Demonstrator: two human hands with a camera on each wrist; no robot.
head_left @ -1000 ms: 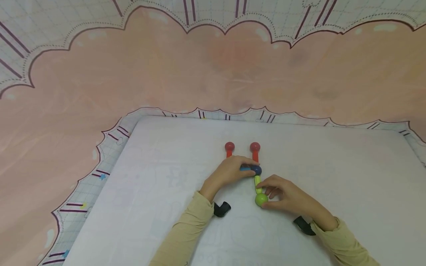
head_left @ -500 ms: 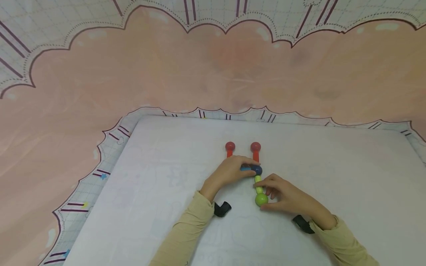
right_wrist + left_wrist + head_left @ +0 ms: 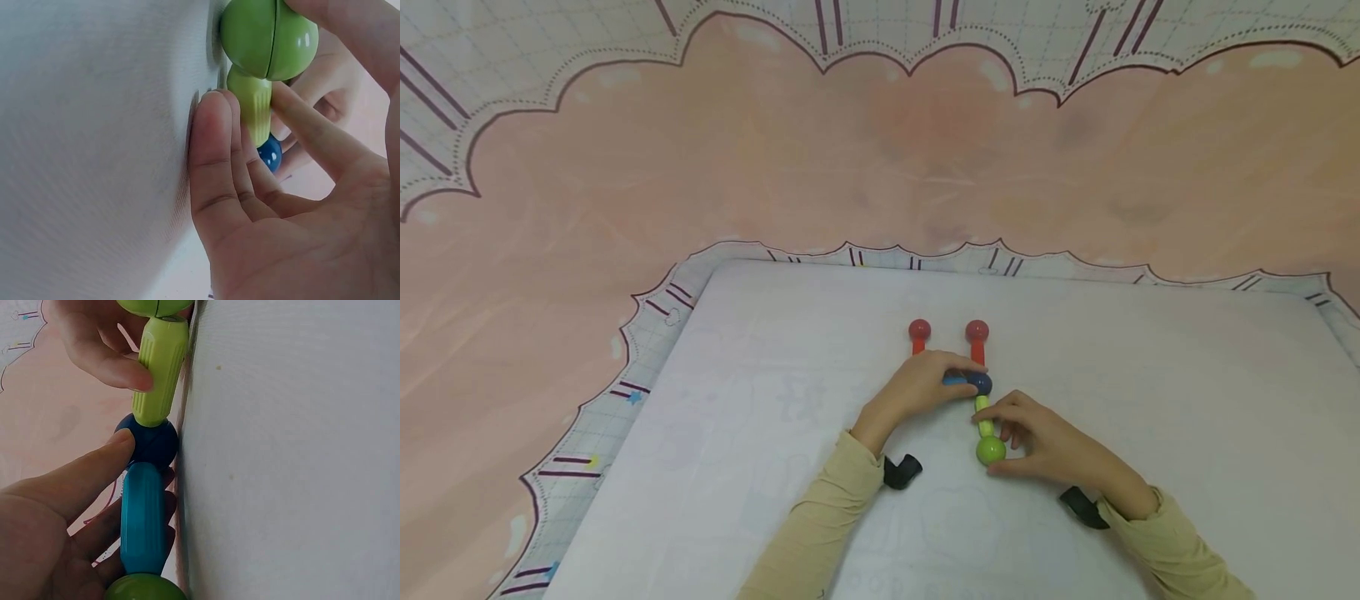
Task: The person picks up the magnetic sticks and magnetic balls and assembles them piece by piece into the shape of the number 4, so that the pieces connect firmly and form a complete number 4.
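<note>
A chain of toy building rods and balls lies on the white tabletop. My left hand [image 3: 921, 385] holds its blue rod [image 3: 144, 515] and dark blue ball [image 3: 980, 383], thumb on the ball and fingers behind the rod. My right hand [image 3: 1037, 437] has its thumb on the light green ball [image 3: 991, 451] and its index finger against the yellow-green rod [image 3: 160, 372], which joins that ball to the dark blue one. At the blue rod's other end, a darker green ball [image 3: 147, 589] shows in the left wrist view; my left hand hides it in the head view.
Two red rods with red balls, left [image 3: 920, 330] and right [image 3: 977, 331], extend toward the far side beyond my left hand. A black wrist mount [image 3: 902, 472] sits by my left cuff, another mount [image 3: 1084, 507] by my right. A patterned cloth [image 3: 820, 183] lies beyond the white tabletop [image 3: 760, 358].
My right index finger has shifted slightly across the yellow-green rod since a second ago. The left hand keeps its hold and the chain stays nearly in place.
</note>
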